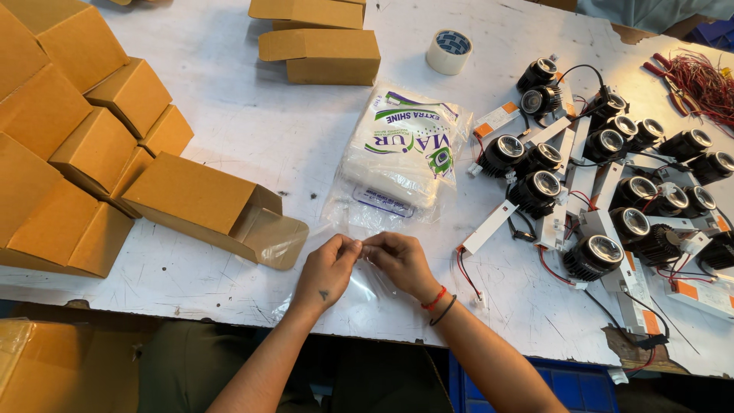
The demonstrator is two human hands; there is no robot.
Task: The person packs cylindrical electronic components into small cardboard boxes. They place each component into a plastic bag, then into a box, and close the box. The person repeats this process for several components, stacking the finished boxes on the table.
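My left hand (pixel 330 269) and my right hand (pixel 399 260) meet at the front of the white table (pixel 252 130), fingertips pinched together on the top edge of a small clear plastic bag (pixel 358 289) that lies flat beneath them. Just beyond my hands lies a larger clear pack of white bags (pixel 399 157) with green and purple print. An open brown cardboard box (pixel 218 206) lies on its side to the left, its mouth facing my left hand.
Several closed brown boxes (pixel 69 130) are stacked on the left, two more boxes (pixel 321 53) at the back. A tape roll (pixel 449 51) stands beyond the pack. Several black spotlights with white drivers (pixel 604 191) cover the right side; red wires (pixel 699 80) lie far right.
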